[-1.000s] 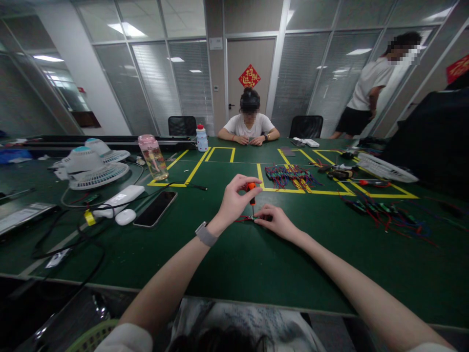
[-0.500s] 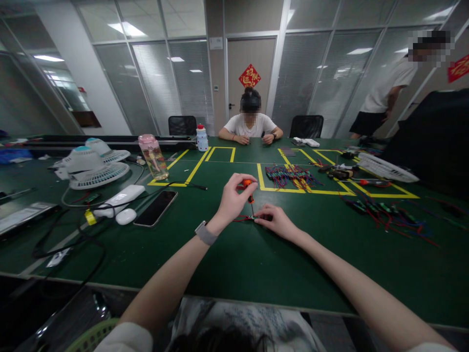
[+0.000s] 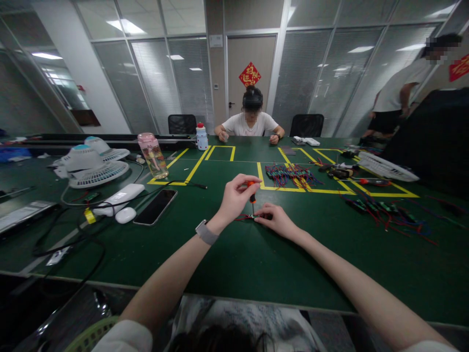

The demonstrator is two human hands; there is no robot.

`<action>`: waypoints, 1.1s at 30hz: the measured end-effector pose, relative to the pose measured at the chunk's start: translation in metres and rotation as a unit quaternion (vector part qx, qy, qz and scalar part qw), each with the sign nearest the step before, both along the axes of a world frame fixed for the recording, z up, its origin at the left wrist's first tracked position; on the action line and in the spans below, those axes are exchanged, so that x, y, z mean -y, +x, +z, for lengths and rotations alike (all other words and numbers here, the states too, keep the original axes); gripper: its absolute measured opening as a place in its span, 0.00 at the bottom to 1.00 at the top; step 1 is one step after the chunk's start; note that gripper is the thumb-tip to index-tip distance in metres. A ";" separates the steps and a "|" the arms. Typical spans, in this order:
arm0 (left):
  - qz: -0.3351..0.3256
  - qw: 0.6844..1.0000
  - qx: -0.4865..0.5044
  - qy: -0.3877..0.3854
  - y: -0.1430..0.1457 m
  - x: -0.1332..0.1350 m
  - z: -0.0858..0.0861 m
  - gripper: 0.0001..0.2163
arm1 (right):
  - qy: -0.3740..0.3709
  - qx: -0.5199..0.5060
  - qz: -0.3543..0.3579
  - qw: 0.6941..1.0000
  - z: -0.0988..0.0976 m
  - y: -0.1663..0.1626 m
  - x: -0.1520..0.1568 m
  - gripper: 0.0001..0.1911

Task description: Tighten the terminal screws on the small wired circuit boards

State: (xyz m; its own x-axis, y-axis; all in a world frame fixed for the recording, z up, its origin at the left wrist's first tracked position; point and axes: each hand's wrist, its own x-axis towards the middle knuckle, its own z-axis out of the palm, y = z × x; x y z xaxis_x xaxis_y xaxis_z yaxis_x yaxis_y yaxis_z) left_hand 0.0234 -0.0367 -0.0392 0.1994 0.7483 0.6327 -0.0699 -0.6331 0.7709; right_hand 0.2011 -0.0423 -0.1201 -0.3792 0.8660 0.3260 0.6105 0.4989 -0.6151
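Note:
My left hand (image 3: 236, 195) is closed around the orange and black handle of a screwdriver (image 3: 252, 197), which stands almost upright. Its thin shaft runs down to a small green circuit board (image 3: 251, 216) lying on the table. Red wires (image 3: 240, 217) come out of the board's left side. My right hand (image 3: 275, 221) rests on the table with thumb and forefinger pinching the board's right end. Fingers partly cover the board, so the exact spot under the screwdriver tip is too small to make out.
Wired circuit boards (image 3: 291, 176) lie in a yellow-taped area, with more boards (image 3: 384, 210) to the right. At left are a phone (image 3: 156, 207), a white case (image 3: 126, 215), cables, a pink-lided bottle (image 3: 153, 156) and fans (image 3: 97, 171). A co-worker (image 3: 251, 122) sits opposite.
The screwdriver handle and my left fingers have shifted slightly to the right. My right hand stays on the board. The seated co-worker's hands have moved apart, and the person standing behind has moved right.

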 end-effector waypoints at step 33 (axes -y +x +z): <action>-0.006 1.000 -0.023 0.008 -0.004 -0.001 0.004 0.08 | -0.003 -0.006 0.003 1.000 -0.001 0.001 -0.001 0.10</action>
